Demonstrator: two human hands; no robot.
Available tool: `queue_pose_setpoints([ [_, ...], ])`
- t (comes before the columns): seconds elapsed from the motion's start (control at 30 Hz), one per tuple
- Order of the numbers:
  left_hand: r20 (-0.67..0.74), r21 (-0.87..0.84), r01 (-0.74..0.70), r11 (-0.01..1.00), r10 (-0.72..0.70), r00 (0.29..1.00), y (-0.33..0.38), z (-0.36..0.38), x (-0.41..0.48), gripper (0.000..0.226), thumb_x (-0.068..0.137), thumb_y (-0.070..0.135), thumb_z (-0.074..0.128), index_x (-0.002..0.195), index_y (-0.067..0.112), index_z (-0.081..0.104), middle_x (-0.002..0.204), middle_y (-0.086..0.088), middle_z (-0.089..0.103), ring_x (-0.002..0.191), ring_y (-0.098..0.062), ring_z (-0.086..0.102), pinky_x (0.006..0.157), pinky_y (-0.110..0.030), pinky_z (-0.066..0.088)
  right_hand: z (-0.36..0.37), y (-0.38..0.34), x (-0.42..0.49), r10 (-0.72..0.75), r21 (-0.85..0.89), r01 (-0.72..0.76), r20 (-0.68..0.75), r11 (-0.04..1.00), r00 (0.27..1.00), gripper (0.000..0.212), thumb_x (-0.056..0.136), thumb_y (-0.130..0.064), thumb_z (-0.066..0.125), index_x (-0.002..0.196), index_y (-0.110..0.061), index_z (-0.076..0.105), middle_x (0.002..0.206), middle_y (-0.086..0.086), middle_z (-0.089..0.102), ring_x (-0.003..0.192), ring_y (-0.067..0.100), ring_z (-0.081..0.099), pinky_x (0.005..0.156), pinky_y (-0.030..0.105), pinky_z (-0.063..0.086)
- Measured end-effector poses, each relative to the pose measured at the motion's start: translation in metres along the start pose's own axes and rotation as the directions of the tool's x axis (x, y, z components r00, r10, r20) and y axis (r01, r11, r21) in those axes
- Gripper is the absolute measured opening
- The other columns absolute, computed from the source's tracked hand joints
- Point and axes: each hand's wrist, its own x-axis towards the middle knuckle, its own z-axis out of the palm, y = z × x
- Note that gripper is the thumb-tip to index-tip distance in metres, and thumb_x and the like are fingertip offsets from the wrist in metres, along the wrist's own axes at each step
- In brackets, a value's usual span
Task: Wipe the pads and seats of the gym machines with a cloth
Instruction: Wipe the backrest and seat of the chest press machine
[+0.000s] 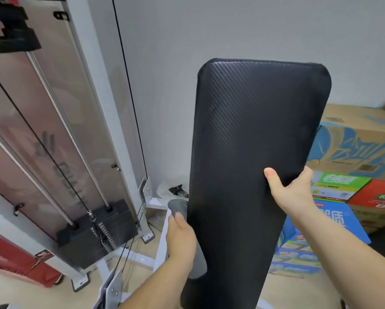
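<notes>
A tall black textured back pad (pixel 251 139) stands upright in the middle of the view. My right hand (pixel 291 190) grips its right edge, thumb on the front face. My left hand (pixel 180 239) holds a grey cloth (pixel 178 207) pressed against the pad's left edge, low down. Part of the cloth hangs below the hand, beside the pad. The pad's lower end runs out of the frame.
A weight stack (pixel 98 230) with guide rods and black cables stands at the left inside a white frame (pixel 111 112). Stacked cardboard boxes (pixel 354 152) fill the right side by the wall. A white machine base (pixel 160 237) lies on the floor behind my left hand.
</notes>
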Motion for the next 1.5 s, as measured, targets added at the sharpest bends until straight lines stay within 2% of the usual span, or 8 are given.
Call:
queue_pose_setpoints([
  [0.13,-0.061,-0.082,-0.397,0.914,0.393,0.917,0.110,-0.003,-0.036,0.042,0.113,0.035,0.025,0.148,0.020,0.043,0.125,0.015,0.055,0.127,-0.007,0.044,0.102,-0.027,0.035,-0.016,-0.003,-0.006,0.026,0.047,-0.030,0.075,0.998,0.997,0.079,0.090,-0.053,0.073,0.150,-0.022,0.032,0.140,-0.007,0.054,0.127,0.018,0.055,0.108,0.039,0.046],
  [0.27,0.053,0.332,-0.838,0.434,0.878,0.476,0.142,0.019,-0.018,0.047,0.110,0.026,0.041,0.157,0.029,0.038,0.170,0.011,0.019,0.159,-0.017,0.010,0.129,-0.045,0.009,-0.042,0.004,-0.005,0.049,0.008,-0.052,0.189,0.999,0.981,0.063,0.095,-0.062,0.053,0.153,-0.041,0.038,0.151,-0.008,0.054,0.137,0.020,0.054,0.113,0.052,0.046],
  [0.5,0.594,0.633,-0.695,-0.341,0.790,0.152,0.033,0.066,-0.014,0.062,0.086,0.020,0.071,0.145,0.026,0.053,0.160,-0.001,0.045,0.139,-0.034,0.038,0.118,-0.070,0.023,-0.063,0.007,-0.004,0.109,0.044,-0.128,0.308,0.991,0.945,0.056,0.102,-0.059,0.046,0.155,-0.052,0.033,0.133,-0.016,0.055,0.121,0.014,0.056,0.108,0.042,0.047],
  [0.67,0.727,0.481,-0.691,-0.540,0.686,-0.029,0.082,0.067,-0.024,0.077,0.087,0.013,0.070,0.157,0.025,0.041,0.168,-0.004,0.031,0.150,-0.033,0.030,0.110,-0.053,0.038,-0.095,-0.002,-0.001,0.201,0.082,-0.248,0.371,0.965,0.907,0.041,0.110,-0.046,0.041,0.145,-0.031,0.054,0.137,-0.001,0.063,0.120,0.021,0.063,0.104,0.047,0.053],
  [1.0,0.657,0.590,-0.489,-0.643,0.734,-0.171,0.299,0.151,-0.070,0.040,0.104,0.040,0.041,0.135,0.027,0.064,0.140,0.000,0.061,0.149,-0.037,0.036,0.120,-0.071,0.007,-0.143,-0.032,0.022,0.195,0.248,-0.246,0.214,0.937,0.957,0.027,0.108,-0.031,0.051,0.130,-0.019,0.061,0.111,0.007,0.073,0.099,0.025,0.073,0.088,0.044,0.061],
  [1.23,0.743,0.364,-0.578,-0.730,0.602,-0.293,0.211,0.189,-0.069,0.023,0.090,0.016,0.054,0.070,0.009,0.065,0.070,-0.009,0.054,0.081,-0.031,0.052,0.109,-0.063,0.035,-0.145,-0.007,0.028,0.295,0.244,-0.334,0.183,0.910,0.938,0.021,0.107,-0.020,0.049,0.123,-0.016,0.062,0.111,0.013,0.071,0.095,0.026,0.068,0.075,0.037,0.055],
  [1.43,0.977,0.109,-0.641,-0.760,0.202,-0.074,0.060,0.186,-0.044,0.012,0.091,-0.005,0.061,0.086,0.001,0.070,0.088,-0.025,0.061,0.095,-0.038,0.058,0.107,-0.058,0.030,-0.153,0.042,0.010,0.428,0.169,-0.459,0.190,0.872,0.884,0.028,0.104,-0.010,0.044,0.125,-0.015,0.062,0.114,0.014,0.069,0.094,0.028,0.065,0.074,0.037,0.049],
  [1.5,0.935,0.068,-0.720,-0.691,0.296,-0.195,0.079,0.181,-0.044,0.011,0.077,-0.013,0.076,0.085,-0.008,0.072,0.100,-0.036,0.067,0.108,-0.042,0.054,0.115,-0.056,0.018,-0.150,0.052,0.004,0.446,0.147,-0.475,0.191,0.868,0.874,0.025,0.104,-0.010,0.045,0.122,-0.015,0.062,0.106,0.013,0.068,0.089,0.026,0.061,0.072,0.037,0.048],
])
